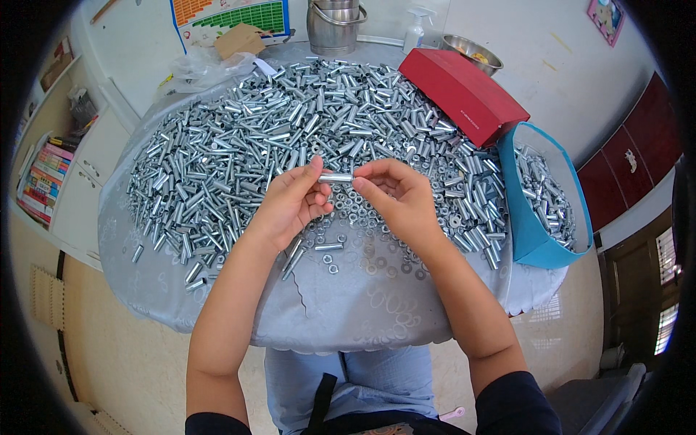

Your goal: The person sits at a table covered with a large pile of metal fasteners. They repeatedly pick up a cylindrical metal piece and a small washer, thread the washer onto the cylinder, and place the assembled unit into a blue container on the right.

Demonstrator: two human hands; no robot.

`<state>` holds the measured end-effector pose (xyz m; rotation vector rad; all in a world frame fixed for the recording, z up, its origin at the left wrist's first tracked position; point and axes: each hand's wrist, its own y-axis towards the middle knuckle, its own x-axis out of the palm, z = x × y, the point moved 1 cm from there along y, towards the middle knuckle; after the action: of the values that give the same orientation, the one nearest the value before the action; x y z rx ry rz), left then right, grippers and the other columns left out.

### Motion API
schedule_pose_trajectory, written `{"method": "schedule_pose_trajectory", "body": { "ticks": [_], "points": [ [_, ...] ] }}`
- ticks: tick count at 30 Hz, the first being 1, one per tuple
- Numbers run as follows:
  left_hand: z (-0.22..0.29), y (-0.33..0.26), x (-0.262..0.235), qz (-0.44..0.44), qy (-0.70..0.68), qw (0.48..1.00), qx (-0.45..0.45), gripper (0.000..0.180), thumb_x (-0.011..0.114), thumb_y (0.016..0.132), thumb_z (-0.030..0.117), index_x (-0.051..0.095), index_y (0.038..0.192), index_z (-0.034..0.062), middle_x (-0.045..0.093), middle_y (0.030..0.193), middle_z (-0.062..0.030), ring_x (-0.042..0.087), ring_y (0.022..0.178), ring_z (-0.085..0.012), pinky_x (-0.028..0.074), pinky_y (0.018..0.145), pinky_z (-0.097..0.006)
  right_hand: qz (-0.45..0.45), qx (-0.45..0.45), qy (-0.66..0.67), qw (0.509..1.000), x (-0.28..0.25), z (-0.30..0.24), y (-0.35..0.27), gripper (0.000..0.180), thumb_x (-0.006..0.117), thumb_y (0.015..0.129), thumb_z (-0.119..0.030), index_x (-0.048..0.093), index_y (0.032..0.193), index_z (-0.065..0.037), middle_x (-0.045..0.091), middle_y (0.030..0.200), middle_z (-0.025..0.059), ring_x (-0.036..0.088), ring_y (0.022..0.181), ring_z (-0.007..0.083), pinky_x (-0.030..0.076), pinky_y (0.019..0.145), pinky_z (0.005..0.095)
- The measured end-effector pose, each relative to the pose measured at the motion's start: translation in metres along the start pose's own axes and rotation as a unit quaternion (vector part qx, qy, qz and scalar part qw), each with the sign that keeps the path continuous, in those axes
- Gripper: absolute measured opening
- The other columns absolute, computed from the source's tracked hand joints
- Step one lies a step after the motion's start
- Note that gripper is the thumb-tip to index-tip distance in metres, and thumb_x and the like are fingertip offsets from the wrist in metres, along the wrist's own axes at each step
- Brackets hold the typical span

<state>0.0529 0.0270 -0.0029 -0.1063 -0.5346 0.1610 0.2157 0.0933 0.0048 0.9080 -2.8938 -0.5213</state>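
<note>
My left thumb and fingers are pinched firmly round one end of a shiny metal sleeve [336,177], my left hand [286,203] steadying it nearly level. My right hand [404,201] closes thumb and forefinger at its other end, above loose nuts [362,214] on the grey tablecloth [341,319].

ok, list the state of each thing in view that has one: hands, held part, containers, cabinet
left hand: closed on the metal sleeve's left end
right hand: fingertips pinched at its right end
metal sleeve: held roughly level
blue bin: open-topped, full of metal parts
red box: tilted
steel bowl: uncovered
spray bottle: upright
white cabinet doors: shut
</note>
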Motion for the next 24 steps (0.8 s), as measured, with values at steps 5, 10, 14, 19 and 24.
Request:
{"method": "schedule_pose_trajectory", "body": {
  "ticks": [5, 10, 14, 19, 24],
  "points": [
    [0.001, -0.001, 0.001, 0.019, -0.029, 0.999, -0.011, 0.032, 0.054, 0.087, 0.037, 0.055, 0.083, 0.0047, 0.053, 0.065, 0.0007, 0.051, 0.054, -0.0065, 0.049, 0.055, -0.021, 0.008, -0.023, 0.001, 1.0, 0.001, -0.006, 0.0, 0.016, 0.064, 0.079, -0.01, 0.06, 0.091, 0.001, 0.062, 0.087, 0.0053, 0.059, 0.08, 0.0111, 0.046, 0.074, 0.0258],
    [0.004, 0.002, -0.004, 0.032, -0.092, 0.995, 0.017, 0.031, 0.056, 0.086, 0.035, 0.055, 0.083, 0.0048, 0.053, 0.065, 0.0011, 0.051, 0.054, -0.0056, 0.05, 0.054, -0.022, 0.011, -0.019, -0.01, 1.0, -0.004, 0.001, 0.002, 0.015, 0.064, 0.079, -0.013, 0.06, 0.087, 0.0, 0.061, 0.085, 0.0054, 0.058, 0.079, 0.0131, 0.046, 0.074, 0.0274],
    [0.004, 0.003, -0.007, 0.039, -0.107, 0.993, 0.03, 0.029, 0.055, 0.087, 0.034, 0.054, 0.083, 0.0056, 0.054, 0.064, 0.0019, 0.05, 0.053, -0.0042, 0.048, 0.053, -0.021, -0.083, -0.149, -0.248, 0.954, 0.001, 0.007, -0.001, 0.013, 0.063, 0.075, -0.01, 0.06, 0.085, -0.002, 0.06, 0.084, 0.0078, 0.057, 0.081, 0.0228, 0.045, 0.074, 0.0316],
    [0.002, 0.004, -0.005, 0.042, -0.092, 0.994, 0.035, 0.027, 0.054, 0.087, 0.033, 0.054, 0.083, 0.0057, 0.054, 0.064, 0.0019, 0.05, 0.054, -0.0037, 0.048, 0.052, -0.021, -0.166, -0.209, -0.364, 0.892, 0.015, 0.022, -0.01, 0.021, 0.065, 0.07, -0.01, 0.062, 0.09, -0.005, 0.057, 0.092, 0.0086, 0.053, 0.089, 0.0265, 0.042, 0.079, 0.0351],
    [0.003, 0.002, -0.003, 0.054, -0.091, 0.994, 0.031, 0.027, 0.055, 0.087, 0.033, 0.055, 0.084, 0.0057, 0.054, 0.064, 0.002, 0.049, 0.053, -0.0034, 0.048, 0.052, -0.02, -0.164, -0.221, -0.378, 0.884, 0.016, 0.026, -0.01, 0.019, 0.065, 0.07, -0.008, 0.062, 0.089, -0.005, 0.057, 0.092, 0.0079, 0.053, 0.087, 0.0254, 0.043, 0.078, 0.0346]
  ]
}}
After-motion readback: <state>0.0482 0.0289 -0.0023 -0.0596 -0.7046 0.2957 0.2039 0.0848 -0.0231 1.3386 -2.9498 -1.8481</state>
